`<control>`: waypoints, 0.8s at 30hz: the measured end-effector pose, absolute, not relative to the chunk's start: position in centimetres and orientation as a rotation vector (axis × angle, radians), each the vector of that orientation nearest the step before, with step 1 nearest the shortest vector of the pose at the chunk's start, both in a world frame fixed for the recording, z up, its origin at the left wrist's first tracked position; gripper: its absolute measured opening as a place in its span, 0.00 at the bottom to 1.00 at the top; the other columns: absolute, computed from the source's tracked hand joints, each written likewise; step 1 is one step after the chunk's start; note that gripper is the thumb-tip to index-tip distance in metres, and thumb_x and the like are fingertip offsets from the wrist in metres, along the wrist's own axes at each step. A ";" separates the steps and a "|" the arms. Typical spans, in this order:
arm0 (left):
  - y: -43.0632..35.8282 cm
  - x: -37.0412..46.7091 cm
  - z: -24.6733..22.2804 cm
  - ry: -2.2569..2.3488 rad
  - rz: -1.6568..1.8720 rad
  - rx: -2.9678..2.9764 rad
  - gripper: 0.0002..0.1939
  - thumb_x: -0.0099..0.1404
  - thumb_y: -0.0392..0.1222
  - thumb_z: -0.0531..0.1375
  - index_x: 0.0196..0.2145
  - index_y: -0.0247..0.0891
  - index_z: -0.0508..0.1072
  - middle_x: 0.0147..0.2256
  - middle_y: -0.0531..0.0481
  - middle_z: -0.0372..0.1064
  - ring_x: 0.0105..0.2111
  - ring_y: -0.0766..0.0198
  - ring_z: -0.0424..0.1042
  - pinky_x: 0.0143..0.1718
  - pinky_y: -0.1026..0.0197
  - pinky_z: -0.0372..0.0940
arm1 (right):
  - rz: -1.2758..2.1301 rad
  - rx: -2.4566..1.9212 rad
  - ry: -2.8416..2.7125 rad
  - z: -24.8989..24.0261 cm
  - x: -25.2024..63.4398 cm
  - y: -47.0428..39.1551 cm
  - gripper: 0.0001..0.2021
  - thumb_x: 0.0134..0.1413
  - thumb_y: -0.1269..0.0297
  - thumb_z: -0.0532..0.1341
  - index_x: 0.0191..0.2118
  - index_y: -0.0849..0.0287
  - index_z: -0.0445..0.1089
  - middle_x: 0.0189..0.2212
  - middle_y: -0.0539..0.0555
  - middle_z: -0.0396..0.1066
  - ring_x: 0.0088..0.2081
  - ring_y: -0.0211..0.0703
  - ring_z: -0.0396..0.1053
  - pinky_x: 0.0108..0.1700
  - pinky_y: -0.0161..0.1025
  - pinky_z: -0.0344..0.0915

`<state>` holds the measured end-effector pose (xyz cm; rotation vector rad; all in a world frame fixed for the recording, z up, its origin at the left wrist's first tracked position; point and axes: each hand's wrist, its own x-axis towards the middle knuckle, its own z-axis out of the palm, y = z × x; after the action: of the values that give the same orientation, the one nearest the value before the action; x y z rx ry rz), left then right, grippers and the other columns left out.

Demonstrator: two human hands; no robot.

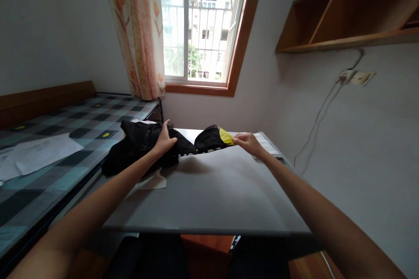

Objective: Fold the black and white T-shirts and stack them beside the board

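Note:
A black garment (210, 138) with a yellow patch and a black-and-white edge is stretched above the grey table (209, 200). My right hand (246, 141) pinches its yellow end. On the other side, my left hand (164, 140) grips the black cloth, thumb pointing up. More dark clothing (122, 157) lies bunched on the table's left side, beneath and beside my left hand. A pale piece of cloth or paper (157, 181) pokes out below that pile.
Folded white cloth (268, 146) lies at the table's back right. On the left is a bed with a checked cover (88, 115) and papers (42, 154). A wall stands close on the right, with hanging cables (316, 128) and a wooden shelf (347, 37) above.

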<state>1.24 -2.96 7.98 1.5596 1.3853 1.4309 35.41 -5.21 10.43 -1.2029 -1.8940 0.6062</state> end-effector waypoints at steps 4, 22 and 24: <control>-4.3 0.9 7.8 1.923 1.258 2.072 0.35 0.50 0.31 0.62 0.57 0.45 0.66 0.61 0.40 0.51 0.64 0.40 0.48 0.61 0.38 0.48 | 0.269 -1.522 -2.083 8.6 37.9 -5.1 0.13 0.49 0.71 0.62 0.43 0.61 0.76 0.36 0.56 0.76 0.35 0.41 0.73 0.38 0.37 0.69; -3.8 5.2 2.9 1.594 0.196 3.006 0.19 0.67 0.47 0.57 0.53 0.37 0.70 0.43 0.39 0.73 0.45 0.50 0.68 0.47 0.50 0.55 | -0.263 -1.638 -2.215 7.2 34.2 -5.3 0.24 0.62 0.68 0.51 0.63 0.52 0.58 0.46 0.58 0.73 0.41 0.46 0.72 0.43 0.38 0.65; -3.7 5.4 3.2 1.596 0.189 3.049 0.16 0.65 0.43 0.58 0.49 0.37 0.72 0.41 0.40 0.74 0.45 0.50 0.67 0.50 0.47 0.52 | -0.321 -1.739 -2.194 7.3 37.0 -5.8 0.26 0.61 0.66 0.54 0.64 0.54 0.56 0.43 0.59 0.73 0.41 0.48 0.71 0.45 0.41 0.64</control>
<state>5.45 -3.74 3.17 3.0486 1.5965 0.1894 36.98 -5.84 7.32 -1.7393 -2.1939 -0.3207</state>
